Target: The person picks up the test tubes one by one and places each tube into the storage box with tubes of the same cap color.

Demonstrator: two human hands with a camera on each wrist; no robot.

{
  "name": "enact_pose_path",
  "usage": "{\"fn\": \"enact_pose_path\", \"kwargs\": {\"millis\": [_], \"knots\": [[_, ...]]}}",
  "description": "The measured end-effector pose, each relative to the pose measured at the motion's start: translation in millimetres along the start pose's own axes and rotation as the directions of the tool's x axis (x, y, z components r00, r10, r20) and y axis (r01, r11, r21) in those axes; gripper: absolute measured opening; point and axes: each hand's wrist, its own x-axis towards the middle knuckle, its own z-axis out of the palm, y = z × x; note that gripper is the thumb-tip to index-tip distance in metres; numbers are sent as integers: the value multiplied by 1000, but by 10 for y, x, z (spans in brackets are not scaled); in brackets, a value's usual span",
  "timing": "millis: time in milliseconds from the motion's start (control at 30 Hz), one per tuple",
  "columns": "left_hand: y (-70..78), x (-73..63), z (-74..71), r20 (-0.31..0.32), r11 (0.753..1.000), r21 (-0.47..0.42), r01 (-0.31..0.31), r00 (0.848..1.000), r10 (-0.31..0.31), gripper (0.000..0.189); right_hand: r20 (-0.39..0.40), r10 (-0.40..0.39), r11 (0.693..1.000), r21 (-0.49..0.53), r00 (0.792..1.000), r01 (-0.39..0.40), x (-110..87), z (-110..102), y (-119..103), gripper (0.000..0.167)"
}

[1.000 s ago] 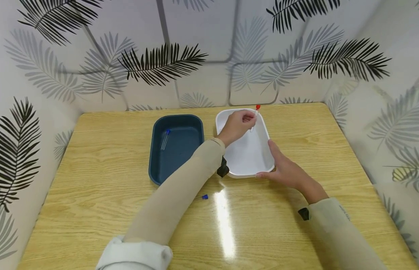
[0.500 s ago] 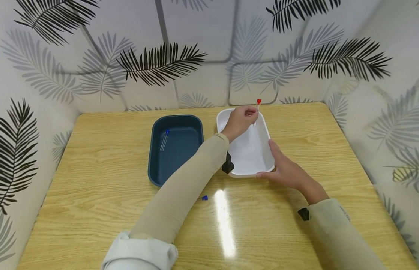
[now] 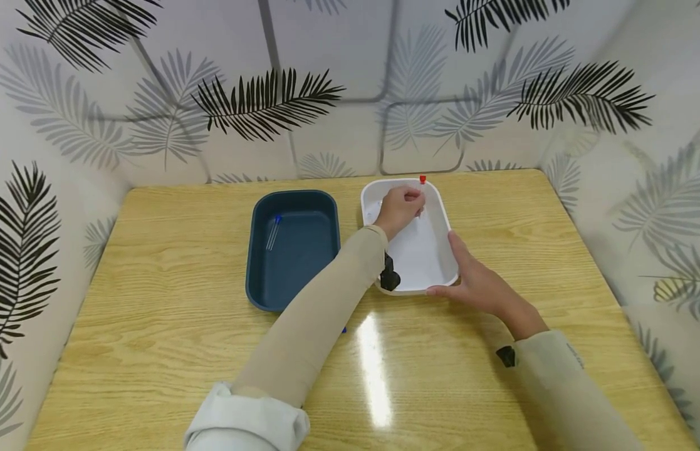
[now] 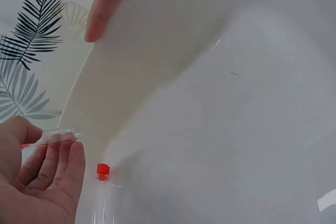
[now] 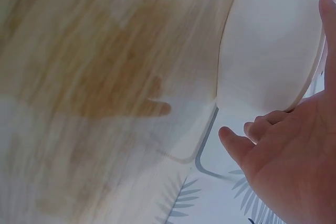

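My left hand (image 3: 399,210) reaches over the white tray (image 3: 420,266) and pinches a clear test tube with a red cap (image 3: 422,180) between thumb and fingers. In the left wrist view, the held tube (image 4: 64,134) lies across the fingertips, its cap partly hidden behind the thumb. A second red-capped test tube (image 4: 103,195) shows below, in the white tray. My right hand (image 3: 482,285) grips the tray's near right corner, thumb at the front edge and fingers along the right side. The right wrist view has its fingers against the tray's outer wall (image 5: 268,45).
Left of the white tray stands a dark blue tray (image 3: 293,275) with a blue-capped test tube (image 3: 274,233) inside. A small blue cap (image 3: 344,330) peeks out beside my left sleeve on the wooden table (image 3: 158,326). A leaf-patterned wall covering (image 3: 327,138) rises behind the table.
The red-capped tube rose slightly in my left hand, then came down and a little left over the white tray. My left forearm shifted right, covering more of the blue cap. My right hand stays put.
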Motion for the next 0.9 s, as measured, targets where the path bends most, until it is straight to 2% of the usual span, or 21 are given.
{"fn": "enact_pose_path", "kwargs": {"millis": [167,333,467,700,900], "knots": [[-88,-2,-28,3,995,73,63,998,-63,16,-8,-16,1000,-5,1000,16,-2,-2,2,124],[-169,8,-64,10,978,175,111,993,-114,17,-11,-17,1000,5,1000,17,7,10,16,124],[-201,9,-77,15,971,185,151,988,-156,19,-21,-16,1000,20,1000,17,6,20,23,124],[-223,20,-89,33,947,216,238,967,-251,18,-13,-9,1000,29,1000,9,-5,14,-5,123],[-228,22,-98,68,940,214,266,956,-286,18,-16,-2,1000,21,1000,3,-2,15,-7,123]]}}
